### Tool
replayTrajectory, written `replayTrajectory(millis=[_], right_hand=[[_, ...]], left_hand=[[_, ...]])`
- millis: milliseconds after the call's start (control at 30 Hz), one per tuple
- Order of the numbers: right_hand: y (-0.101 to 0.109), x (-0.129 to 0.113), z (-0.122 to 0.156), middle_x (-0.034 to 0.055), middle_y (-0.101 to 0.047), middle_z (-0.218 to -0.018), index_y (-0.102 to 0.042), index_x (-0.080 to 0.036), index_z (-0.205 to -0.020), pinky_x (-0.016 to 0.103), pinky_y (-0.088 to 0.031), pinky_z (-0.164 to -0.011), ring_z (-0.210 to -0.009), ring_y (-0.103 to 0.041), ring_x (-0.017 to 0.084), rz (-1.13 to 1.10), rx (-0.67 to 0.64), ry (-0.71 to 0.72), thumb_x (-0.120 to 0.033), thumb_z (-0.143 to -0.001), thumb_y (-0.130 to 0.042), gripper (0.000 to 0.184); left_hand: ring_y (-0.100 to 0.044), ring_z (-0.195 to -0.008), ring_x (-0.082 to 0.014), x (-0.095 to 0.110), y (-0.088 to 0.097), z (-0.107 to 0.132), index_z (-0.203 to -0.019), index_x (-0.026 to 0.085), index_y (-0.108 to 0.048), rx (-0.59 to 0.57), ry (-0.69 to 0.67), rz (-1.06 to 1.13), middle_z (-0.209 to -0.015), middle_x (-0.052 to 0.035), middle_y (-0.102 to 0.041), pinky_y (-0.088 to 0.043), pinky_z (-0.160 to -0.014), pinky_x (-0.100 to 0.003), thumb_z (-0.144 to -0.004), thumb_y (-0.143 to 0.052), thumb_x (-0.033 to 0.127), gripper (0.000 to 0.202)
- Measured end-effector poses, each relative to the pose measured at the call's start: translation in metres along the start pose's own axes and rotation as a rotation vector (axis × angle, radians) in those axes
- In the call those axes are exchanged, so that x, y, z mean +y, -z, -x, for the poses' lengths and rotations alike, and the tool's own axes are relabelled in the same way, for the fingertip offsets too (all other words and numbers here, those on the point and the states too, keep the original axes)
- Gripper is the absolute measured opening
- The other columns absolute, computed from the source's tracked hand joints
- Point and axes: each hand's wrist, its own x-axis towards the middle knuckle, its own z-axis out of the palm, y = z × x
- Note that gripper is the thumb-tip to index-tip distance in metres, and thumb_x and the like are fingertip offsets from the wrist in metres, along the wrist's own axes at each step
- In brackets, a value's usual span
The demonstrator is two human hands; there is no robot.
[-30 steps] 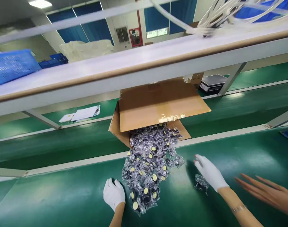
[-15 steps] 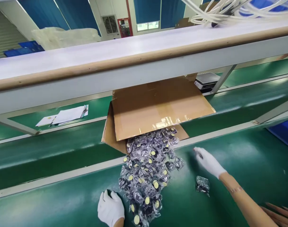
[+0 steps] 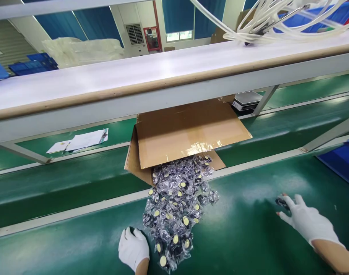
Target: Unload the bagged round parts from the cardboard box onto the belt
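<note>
My right hand [image 3: 309, 221], in a white glove with bare fingertips showing, is over the right part of the green work surface [image 3: 237, 236]. A small dark packet in clear plastic [image 3: 281, 203] is pinched between its fingers. Lower down, my left hand [image 3: 133, 249], also white-gloved, rests on the surface with loosely bent fingers and a gap between them; no held thing shows. Just right of it spreads a heap of plastic-wrapped dark parts with pale yellow round faces [image 3: 177, 214]. The heap spills from a tipped cardboard box [image 3: 191, 131].
A white shelf with a wooden edge [image 3: 168, 82] crosses above the box, with white tubing [image 3: 257, 32] on it. Papers [image 3: 82, 140] lie behind at the left. A scale [image 3: 247, 101] stands behind the box, and a blue bin [image 3: 339, 164] at the right edge.
My right hand has moved right, away from the heap, and now holds a dark packet. The packet that lay alone on the surface is gone from its spot. My left hand stays put.
</note>
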Motion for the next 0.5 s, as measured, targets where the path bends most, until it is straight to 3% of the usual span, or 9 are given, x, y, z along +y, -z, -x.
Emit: replayTrajectory(millis=[33,100,200,300,400,500], right_hand=[[0.005,-0.009,-0.012,0.0275,-0.062,-0.114,-0.073,-0.022,-0.105,0.06,-0.05,-0.059,-0.076,-0.065,0.042,0.072,-0.011,-0.006,-0.053,-0.081,-0.051,0.044],[0.002,-0.056,-0.033,0.0257,-0.061,-0.126,-0.069,-0.018,-0.116,0.059,-0.054,-0.074,-0.093,-0.066,0.041,0.105,-0.039,0.066,-0.05,-0.09,-0.042,0.05],[-0.025,-0.166,-0.062,0.0184,-0.056,-0.143,-0.056,-0.015,-0.139,0.044,-0.05,-0.104,-0.126,-0.057,0.032,-0.168,-0.077,0.243,-0.041,-0.097,-0.041,0.051],[-0.06,-0.256,-0.088,0.0185,-0.052,-0.148,-0.054,-0.016,-0.142,0.044,-0.047,-0.104,-0.126,-0.054,0.033,-0.288,-0.116,0.251,-0.034,-0.093,-0.051,0.052],[-0.086,-0.286,-0.105,0.0211,-0.058,-0.135,-0.062,-0.016,-0.133,0.044,-0.049,-0.094,-0.116,-0.057,0.035,-0.347,-0.123,0.177,-0.031,-0.092,-0.051,0.045],[-0.096,-0.272,-0.105,0.018,-0.066,-0.116,-0.066,-0.014,-0.122,0.038,-0.051,-0.083,-0.099,-0.063,0.028,-0.48,-0.15,0.092,-0.037,-0.095,-0.047,0.04]], left_hand=[[-0.062,-0.125,-0.0376,0.0,0.0,0.0,-0.124,0.004,-0.066,0.0,-0.001,-0.001,-0.131,-0.0257,-0.067,-0.052,-0.101,-0.049,-0.096,-0.035,0.039,0.054],[-0.062,-0.125,-0.0368,-0.001,-0.001,0.0,-0.123,0.005,-0.066,-0.001,-0.005,-0.016,-0.131,-0.0253,-0.068,-0.051,-0.102,-0.048,-0.097,-0.035,0.039,0.053],[-0.063,-0.125,-0.0368,-0.005,-0.005,-0.001,-0.122,0.005,-0.067,0.0,-0.016,-0.038,-0.13,-0.0253,-0.068,-0.051,-0.101,-0.047,-0.098,-0.031,0.04,0.056],[-0.063,-0.122,-0.0375,-0.009,-0.009,-0.002,-0.119,0.003,-0.068,0.003,-0.019,-0.057,-0.129,-0.0258,-0.069,-0.052,-0.1,-0.047,-0.098,-0.029,0.041,0.058],[-0.063,-0.122,-0.0366,-0.011,-0.012,-0.002,-0.119,0.004,-0.069,0.007,-0.006,-0.073,-0.13,-0.0246,-0.069,-0.052,-0.099,-0.047,-0.097,-0.032,0.039,0.055],[-0.063,-0.122,-0.0362,-0.01,-0.012,-0.001,-0.119,0.004,-0.068,-0.002,-0.016,-0.084,-0.13,-0.0251,-0.068,-0.052,-0.099,-0.046,-0.095,-0.035,0.037,0.053]])
